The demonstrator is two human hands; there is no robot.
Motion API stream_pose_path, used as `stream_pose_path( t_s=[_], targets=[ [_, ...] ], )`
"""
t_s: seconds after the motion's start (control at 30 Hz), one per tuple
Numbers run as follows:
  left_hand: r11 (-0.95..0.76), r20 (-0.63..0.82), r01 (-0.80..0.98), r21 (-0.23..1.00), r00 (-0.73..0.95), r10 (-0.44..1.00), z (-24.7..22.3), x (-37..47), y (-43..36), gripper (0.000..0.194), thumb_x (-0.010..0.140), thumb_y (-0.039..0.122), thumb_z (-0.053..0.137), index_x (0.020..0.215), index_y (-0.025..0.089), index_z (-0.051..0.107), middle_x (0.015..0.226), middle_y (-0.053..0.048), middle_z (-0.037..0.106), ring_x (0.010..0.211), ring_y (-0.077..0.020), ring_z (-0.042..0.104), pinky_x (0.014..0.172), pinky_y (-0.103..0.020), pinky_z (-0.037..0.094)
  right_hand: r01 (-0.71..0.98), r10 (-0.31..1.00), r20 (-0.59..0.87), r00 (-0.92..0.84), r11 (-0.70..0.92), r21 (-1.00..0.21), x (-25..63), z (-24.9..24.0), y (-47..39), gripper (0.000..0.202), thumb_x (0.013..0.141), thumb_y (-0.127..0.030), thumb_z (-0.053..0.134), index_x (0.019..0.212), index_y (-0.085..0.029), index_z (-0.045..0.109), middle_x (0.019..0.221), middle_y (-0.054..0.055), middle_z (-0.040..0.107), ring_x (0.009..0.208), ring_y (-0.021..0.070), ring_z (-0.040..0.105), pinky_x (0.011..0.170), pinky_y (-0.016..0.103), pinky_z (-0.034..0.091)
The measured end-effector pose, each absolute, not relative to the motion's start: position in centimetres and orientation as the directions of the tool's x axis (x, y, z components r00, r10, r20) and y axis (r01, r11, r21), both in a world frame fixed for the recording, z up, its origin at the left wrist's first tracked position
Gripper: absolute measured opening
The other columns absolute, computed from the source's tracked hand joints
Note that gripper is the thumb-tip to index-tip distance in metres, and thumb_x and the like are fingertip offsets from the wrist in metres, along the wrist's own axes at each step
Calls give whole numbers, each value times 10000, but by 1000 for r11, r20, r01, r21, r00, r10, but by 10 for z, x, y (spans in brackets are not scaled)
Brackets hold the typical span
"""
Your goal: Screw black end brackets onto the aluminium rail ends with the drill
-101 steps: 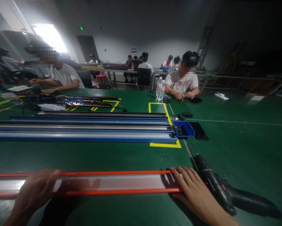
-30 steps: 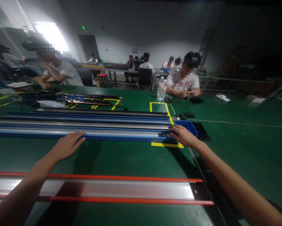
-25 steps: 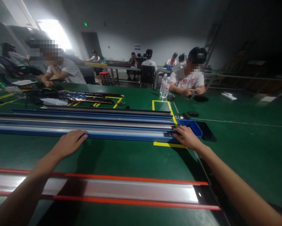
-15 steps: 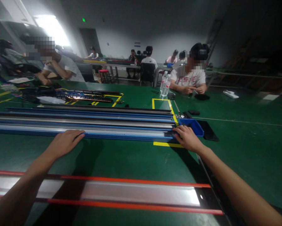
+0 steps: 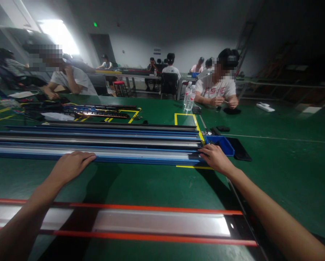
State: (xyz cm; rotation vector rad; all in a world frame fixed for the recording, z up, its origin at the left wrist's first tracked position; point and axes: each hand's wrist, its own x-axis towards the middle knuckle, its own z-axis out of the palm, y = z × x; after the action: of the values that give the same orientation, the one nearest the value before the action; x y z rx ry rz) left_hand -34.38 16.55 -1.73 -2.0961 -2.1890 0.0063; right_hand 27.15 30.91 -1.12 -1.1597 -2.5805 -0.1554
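Head view: both hands rest on the front blue rail [image 5: 151,155], which lies lengthwise on the green table [image 5: 146,185].
Just past its right end sits one blue bin [image 5: 226,146], its dark contents partly hidden by the right hand [image 5: 215,157]; two clear bottles [image 5: 189,98] stand together beyond the rail, their fill unclear. The right hand has its fingers bent over the rail's right end, the left hand [image 5: 71,165] lays its fingers across the near edge farther left; whether either is clamped I cannot tell. Nearer than the rail, bare tabletop separates it from one orange-edged rail [image 5: 162,223]. Right of the bin is one flat black slab [image 5: 241,150].
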Motion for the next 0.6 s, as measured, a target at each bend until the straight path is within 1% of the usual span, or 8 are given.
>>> stream_pose_path(
  t_s=[0.1,0.3,0.43,0.6],
  targets=[
    [47,81,995,-87,-40,996,-18,-344,165,638,1014,544,311,1245,137,746,1284,-153,736,1196,-365,664,1026,-483,485,745,712,337,-615,666,-48,271,-12,312,246,998,-194,581,1136,-169,784,1083,117,753,1019,290,679,909,423,494],
    [40,83,997,-73,-33,996,-23,-352,167,640,1003,554,318,1224,148,761,1268,-136,747,1224,-363,653,1061,-484,471,745,714,358,-602,663,-69,267,-15,319,241,978,-128,584,1027,-154,818,974,110,774,913,272,694,850,390,508],
    [47,79,997,-53,-43,996,-27,-358,168,639,990,576,335,1225,163,762,1264,-127,750,1216,-362,657,1069,-488,465,743,712,365,-600,665,-75,267,-16,320,244,973,-117,584,1006,-158,823,958,109,776,896,264,693,830,378,512],
    [72,43,997,-4,-72,997,-28,-360,168,640,976,569,337,1232,163,760,1264,-124,751,1216,-352,659,1096,-485,453,741,709,369,-600,667,-76,267,-15,319,229,965,-139,600,1003,-169,824,966,114,776,891,259,694,833,378,519]
  ],
)
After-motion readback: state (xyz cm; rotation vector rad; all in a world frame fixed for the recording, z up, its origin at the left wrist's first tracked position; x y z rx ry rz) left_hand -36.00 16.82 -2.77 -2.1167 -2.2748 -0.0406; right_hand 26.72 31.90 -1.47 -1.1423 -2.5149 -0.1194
